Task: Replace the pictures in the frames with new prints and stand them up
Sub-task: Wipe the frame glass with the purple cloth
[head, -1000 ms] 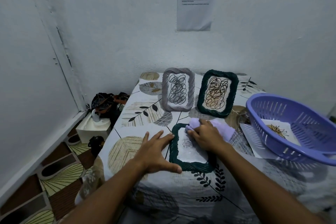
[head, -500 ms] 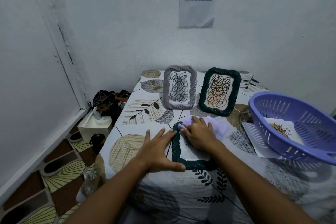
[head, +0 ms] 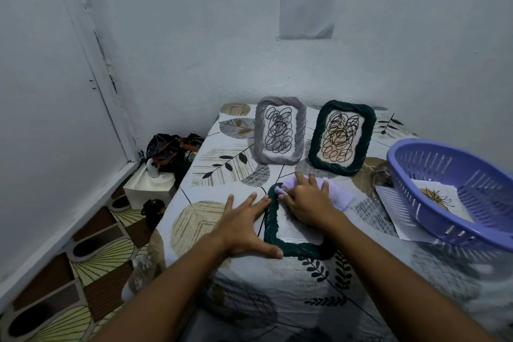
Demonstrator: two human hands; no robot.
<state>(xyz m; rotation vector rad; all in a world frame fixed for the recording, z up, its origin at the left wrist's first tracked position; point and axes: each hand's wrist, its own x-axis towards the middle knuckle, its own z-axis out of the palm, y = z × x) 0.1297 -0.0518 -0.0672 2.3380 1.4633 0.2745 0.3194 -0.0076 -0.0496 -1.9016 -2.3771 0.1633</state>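
Lilac cloth [head: 337,193] sits under the right hand [head: 308,203], whose grip is curled down onto it, pressing it on the top end of a dark green frame [head: 270,226] that lies flat on the bench [head: 211,175]. The left hand [head: 244,226] lies at the frame's 9 o'clock side, grip spread, fingers straight and flat on the patterned covering, fingertips touching the frame's left edge and thumb reaching toward its near left corner.

At 12 o'clock from the lying frame two more frames stand upright: a grey frame [head: 280,130] with a black scribble print, and just beside it, to the right, a second green frame [head: 342,137] with a black and brown scribble print (both lean back slightly).

At 3 o'clock a purple basket [head: 444,169] rests near the bench's right edge, holding a print [head: 438,198] with a dark flower-like drawing. A white sheet [head: 388,211] lies partly under the basket.

A paper notice [head: 306,0] is stuck on the wall at 12 o'clock, its text too small to read. On the floor at 9 o'clock sit a white box [head: 150,186] and a dark bag [head: 169,150].
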